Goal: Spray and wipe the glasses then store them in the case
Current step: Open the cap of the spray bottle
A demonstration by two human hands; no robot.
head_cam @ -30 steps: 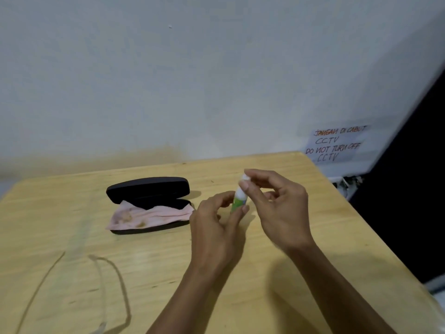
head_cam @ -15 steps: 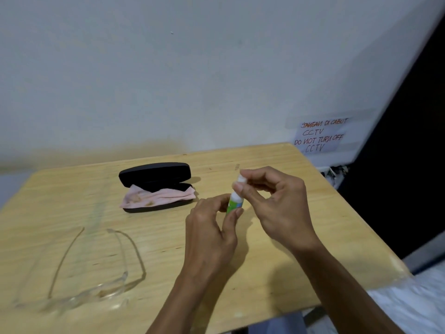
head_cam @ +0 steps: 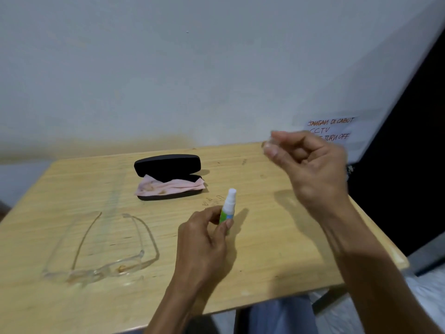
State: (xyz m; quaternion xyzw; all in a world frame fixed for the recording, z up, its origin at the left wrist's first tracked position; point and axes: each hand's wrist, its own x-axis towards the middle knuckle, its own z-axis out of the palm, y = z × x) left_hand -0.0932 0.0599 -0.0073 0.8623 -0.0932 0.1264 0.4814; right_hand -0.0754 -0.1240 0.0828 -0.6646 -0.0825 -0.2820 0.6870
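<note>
My left hand [head_cam: 204, 239] holds a small green and white spray bottle [head_cam: 228, 208] upright, its white nozzle bare. My right hand [head_cam: 310, 165] is raised to the right of it, thumb and fingers pinched on a small clear cap [head_cam: 271, 142], blurred by motion. Clear-framed glasses [head_cam: 106, 266] lie open on the wooden table [head_cam: 277, 249] at the left, temples pointing away from me. A black glasses case [head_cam: 168, 165] stands open behind the bottle, with a pink cloth [head_cam: 166, 188] lying in its lower half.
A pale wall rises behind the table, with a handwritten paper note [head_cam: 332, 128] at the right. The table's right and near edges drop off to a dark gap and a light floor.
My right hand has pulled the cap off the bottle and swung up and to the right. The left hand keeps the bottle, now with its nozzle exposed. The camera tilted down, showing more of the glasses.
</note>
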